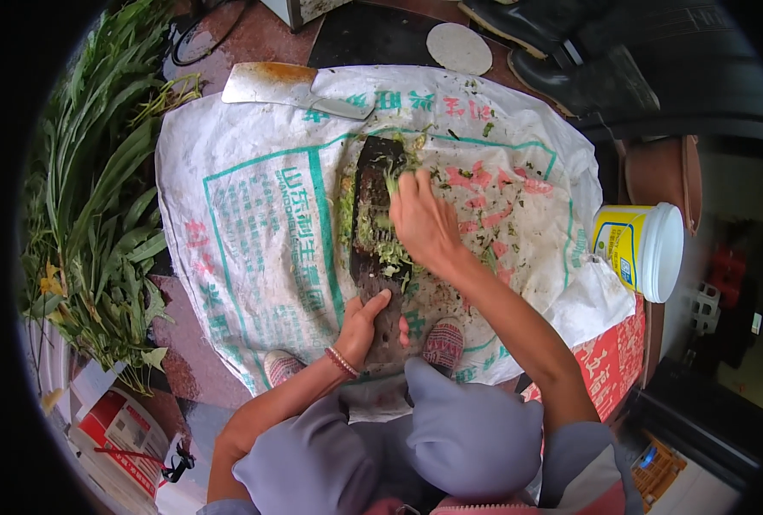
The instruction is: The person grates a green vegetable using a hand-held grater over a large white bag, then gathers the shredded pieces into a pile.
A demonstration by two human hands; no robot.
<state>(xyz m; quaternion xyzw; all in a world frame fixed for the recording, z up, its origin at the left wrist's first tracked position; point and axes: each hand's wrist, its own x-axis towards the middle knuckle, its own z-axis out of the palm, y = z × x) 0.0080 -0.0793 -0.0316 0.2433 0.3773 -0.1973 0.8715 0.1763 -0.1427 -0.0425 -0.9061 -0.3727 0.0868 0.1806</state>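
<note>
My left hand [363, 325] grips the near end of a dark board [381, 335] that lies lengthwise before me, thumb on top. The board's far part is darker and looks like a grater or shredder; its details are partly covered. My right hand [420, 219] is closed over its right side, with a pale green stalk [391, 182] showing at the fingers. Shredded greens [391, 254] lie on the board and beside it. Beneath is a white woven sack [259, 161] with green and red print. A cleaver [275, 84] with a rust-brown patch rests on the sack's far left part.
Long leafy green stalks [105, 148] are heaped at left. A yellow and white plastic bucket [639, 251] stands at right. Black boots [568, 71] and a round pale disc [459, 49] are at the far side. A red and white container [127, 434] is at lower left.
</note>
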